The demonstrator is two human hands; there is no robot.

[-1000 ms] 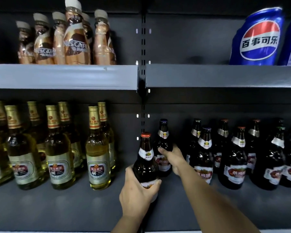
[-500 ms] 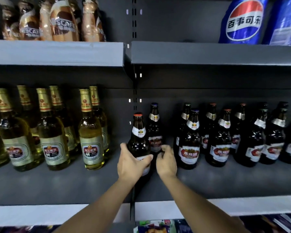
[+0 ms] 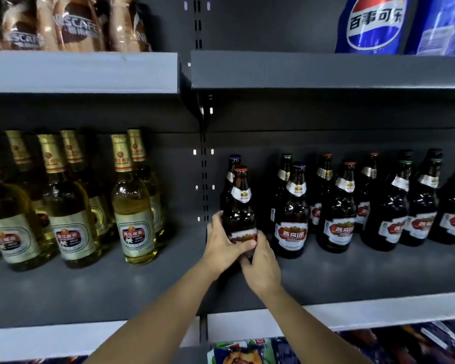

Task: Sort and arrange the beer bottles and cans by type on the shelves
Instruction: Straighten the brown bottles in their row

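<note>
We note an open strip of shelf between the pale bottles and the held bottle; a hand could pass there. Dark bottles crowd the right side, rows close together. The front shelf edge lies bare. The upper shelf limits headroom.

Dark grey metal shelving fills the view. A slotted upright post divides it into two bays, backed by a plain dark back panel. The upper shelf and lower shelf have pale front edges, and soft light spots glint on the lower boards.
</note>
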